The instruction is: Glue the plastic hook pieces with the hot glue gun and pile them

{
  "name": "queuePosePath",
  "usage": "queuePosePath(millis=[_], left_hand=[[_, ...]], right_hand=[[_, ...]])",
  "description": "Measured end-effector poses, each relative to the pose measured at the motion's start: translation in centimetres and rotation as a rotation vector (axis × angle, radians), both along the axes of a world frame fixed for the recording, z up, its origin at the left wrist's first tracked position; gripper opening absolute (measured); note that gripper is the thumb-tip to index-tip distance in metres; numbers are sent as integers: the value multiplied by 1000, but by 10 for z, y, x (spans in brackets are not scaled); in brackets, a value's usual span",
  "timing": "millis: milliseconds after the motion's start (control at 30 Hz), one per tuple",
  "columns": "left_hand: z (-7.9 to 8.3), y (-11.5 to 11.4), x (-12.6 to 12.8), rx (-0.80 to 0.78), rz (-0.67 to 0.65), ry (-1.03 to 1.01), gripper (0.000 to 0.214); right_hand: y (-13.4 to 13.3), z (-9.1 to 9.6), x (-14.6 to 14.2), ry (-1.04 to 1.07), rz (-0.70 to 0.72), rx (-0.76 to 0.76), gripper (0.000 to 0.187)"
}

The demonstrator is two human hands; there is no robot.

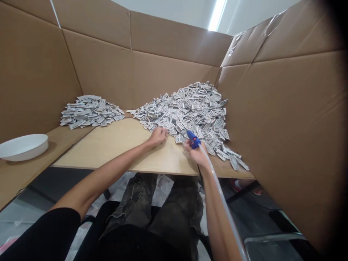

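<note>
My right hand [198, 154] is wrapped around a small blue glue gun [193, 139], its nozzle pointing away from me. A long translucent glue stick [217, 186] trails from its back along my forearm. My left hand [158, 136] has its fingers curled together at the near edge of a large pile of small white printed cut-out pieces [190, 108]. Whether anything is between those fingers is hidden. One flat white piece with dark line marks [178, 139] lies between my hands, close to the right fingertips.
A second, smaller pile of white pieces [91, 112] stands at the back left. A white oval bowl [24, 148] sits at far left. Tall cardboard walls [174, 54] enclose the wooden tabletop [108, 150] at back and sides. Its front edge is above my legs.
</note>
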State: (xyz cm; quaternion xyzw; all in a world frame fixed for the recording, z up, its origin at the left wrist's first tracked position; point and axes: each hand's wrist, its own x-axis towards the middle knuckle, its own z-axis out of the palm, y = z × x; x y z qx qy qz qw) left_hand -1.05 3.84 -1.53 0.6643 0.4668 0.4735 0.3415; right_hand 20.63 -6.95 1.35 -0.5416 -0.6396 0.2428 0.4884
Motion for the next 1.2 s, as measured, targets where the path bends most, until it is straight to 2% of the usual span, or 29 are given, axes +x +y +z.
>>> queuePosePath(millis=[100, 167, 233, 333, 433, 533, 600, 667, 767, 867, 1200], left_hand=[[-1, -4, 27, 196, -22, 228, 30], [-2, -7, 42, 275, -42, 322, 37], [-2, -11, 52, 288, -76, 369, 36], [0, -15, 58, 271, -66, 365, 16], [4, -20, 56, 214, 14, 295, 21], [10, -28, 50, -27, 39, 68, 16], [14, -34, 46, -227, -33, -148, 11], [17, -41, 44, -320, -151, -319, 7], [18, -50, 44, -292, -321, -447, 10], [17, -59, 45, -253, -414, -470, 24], [14, -66, 51, -269, -483, -530, 41]], right_hand=[[-2, 3, 8, -4, -79, 7, 30], [-4, 3, 9, 6, -134, 8, 35], [-5, 2, 7, 39, -168, 3, 37], [-5, 1, 4, 123, -169, -20, 41], [-3, -1, 1, 221, -152, -56, 43], [-2, -4, -2, 300, -187, -60, 44], [-1, -4, -4, 316, -219, -24, 46], [0, -5, -6, 320, -244, 10, 48], [0, -4, -7, 333, -274, 18, 49], [0, -4, -7, 350, -277, 25, 49], [1, -3, -20, 450, -225, 151, 45]])
